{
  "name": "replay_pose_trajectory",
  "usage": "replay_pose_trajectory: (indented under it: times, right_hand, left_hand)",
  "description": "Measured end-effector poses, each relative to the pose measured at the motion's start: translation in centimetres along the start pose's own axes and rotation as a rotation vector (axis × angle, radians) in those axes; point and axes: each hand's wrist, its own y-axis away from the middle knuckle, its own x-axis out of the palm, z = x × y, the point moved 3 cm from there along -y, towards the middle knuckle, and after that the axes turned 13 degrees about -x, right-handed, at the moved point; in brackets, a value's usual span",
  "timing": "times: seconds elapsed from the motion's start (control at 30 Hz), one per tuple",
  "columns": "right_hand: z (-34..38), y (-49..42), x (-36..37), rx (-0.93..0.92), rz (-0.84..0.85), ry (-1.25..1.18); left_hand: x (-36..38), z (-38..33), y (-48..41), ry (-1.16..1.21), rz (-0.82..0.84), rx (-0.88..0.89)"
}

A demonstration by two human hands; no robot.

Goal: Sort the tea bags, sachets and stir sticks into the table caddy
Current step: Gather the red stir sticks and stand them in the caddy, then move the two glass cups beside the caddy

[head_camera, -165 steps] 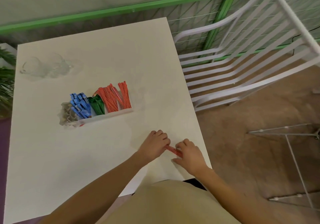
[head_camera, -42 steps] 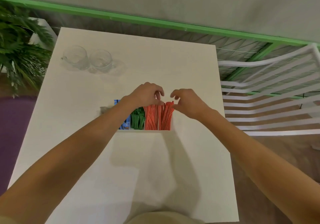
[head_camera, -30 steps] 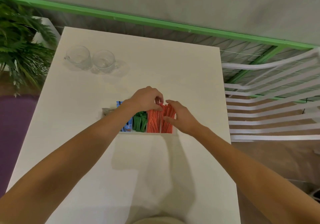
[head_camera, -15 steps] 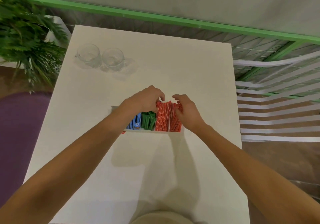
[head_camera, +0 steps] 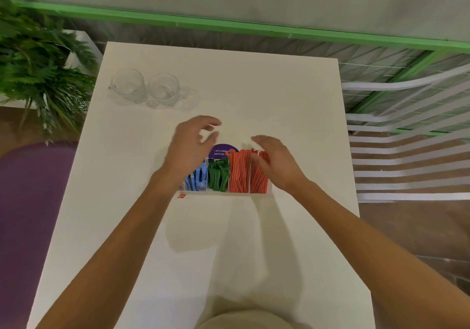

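Midway along the surface [head_camera: 229,247], the caddy [head_camera: 223,193] holds blue packets [head_camera: 195,181], green packets [head_camera: 218,176] and red sticks [head_camera: 239,173] upright in separate compartments. The left hand [head_camera: 190,148] and right hand [head_camera: 276,163], which were pinching the red sticks half a second ago, have let go, fingers loose and empty, so sorting looks nearly done. Two glasses [head_camera: 145,90] near the far left corner obstruct nothing.

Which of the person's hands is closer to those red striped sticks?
The right. The right hand is over the right part of the red striped sticks, fingers relaxed. The left hand is off to their left, above the blue sachets.
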Motion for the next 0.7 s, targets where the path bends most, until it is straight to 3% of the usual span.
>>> replay_pose_trajectory:
  times: [0.1,0.17,0.27,0.4,0.7]
  right_hand:
    - [-1.2,2.3,-1.2,0.166,-0.251,-0.154]
    - [-2.0,4.2,-1.1,0.319,-0.3,-0.186]
    - [-2.4,6.3,0.5,0.445,-0.136,-0.21]
    - [-1.7,6.6,2.9,0.473,0.067,-0.223]
    - [-1.0,5.4,2.0,0.54,0.081,-0.16]
  left_hand:
    - [-3.7,3.7,2.1,0.103,-0.271,-0.133]
    - [-4.6,7.1,3.4,0.049,-0.33,-0.244]
    - [-3.7,10.7,5.3,0.053,-0.228,-0.455]
    - [-2.7,11.4,6.4,0.067,-0.197,-0.483]
    - [-2.8,11.7,4.2,0.097,-0.136,-0.534]
